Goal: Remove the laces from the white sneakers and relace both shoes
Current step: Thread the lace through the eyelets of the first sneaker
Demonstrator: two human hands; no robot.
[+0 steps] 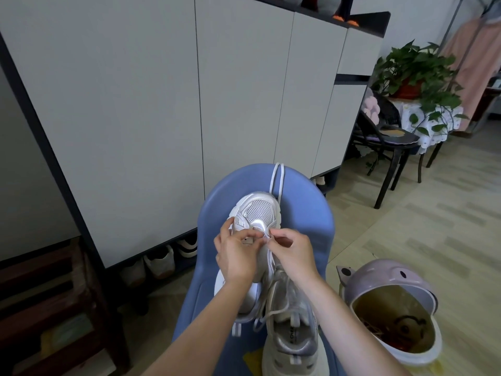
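We are working on the far sneaker (256,213), which is lying on the blue chair (306,226) with its toe pointing away from us. Our left hand (235,256) is curling over its lacing area, thumb and fingers pinching something small there, though we cannot tell exactly what. Our right hand (291,252) is pinching the white lace (269,256) just beside the left fingertips. A loose loop of lace (276,180) is trailing over the chair's far edge. The second sneaker (291,329) is sitting nearer us, heel toward us. A lilac bin (390,308) is standing on the floor to the right.
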